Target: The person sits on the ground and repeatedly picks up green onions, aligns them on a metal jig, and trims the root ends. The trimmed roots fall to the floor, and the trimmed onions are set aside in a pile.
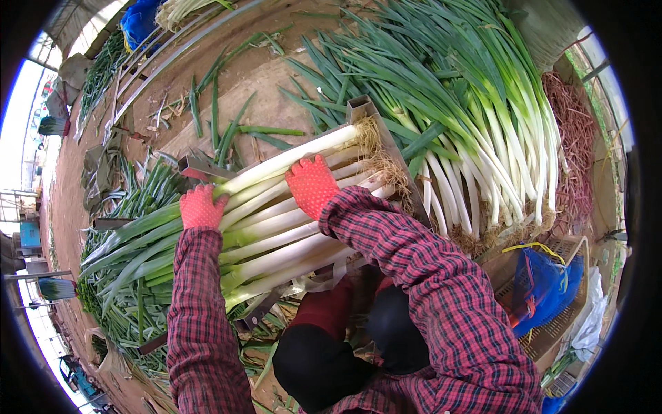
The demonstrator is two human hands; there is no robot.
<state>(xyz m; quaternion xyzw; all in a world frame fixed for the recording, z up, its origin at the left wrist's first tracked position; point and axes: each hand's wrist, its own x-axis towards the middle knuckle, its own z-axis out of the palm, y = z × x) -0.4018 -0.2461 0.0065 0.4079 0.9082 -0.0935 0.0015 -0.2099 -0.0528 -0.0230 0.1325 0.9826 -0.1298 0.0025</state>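
Note:
Several long green onions (289, 199) lie side by side in a metal frame (395, 155), their roots near its end plate. My left hand (201, 207), in a red dotted glove, grips the top onion where white turns to green. Along the white shanks, my right hand (313, 186), in a matching glove, has its fingers curled over the uppermost stalks. The undersides of both hands are hidden. A strip of clear tape (326, 282) hangs at the frame's near side, beside my knees.
A large pile of long green onions (496, 134) lies at right, with reddish twine (569, 150) beyond it. A plastic crate (543, 336) holds blue netting (548, 290). Cut green leaves (129, 310) heap at left. Metal rails (176, 57) run across the upper left.

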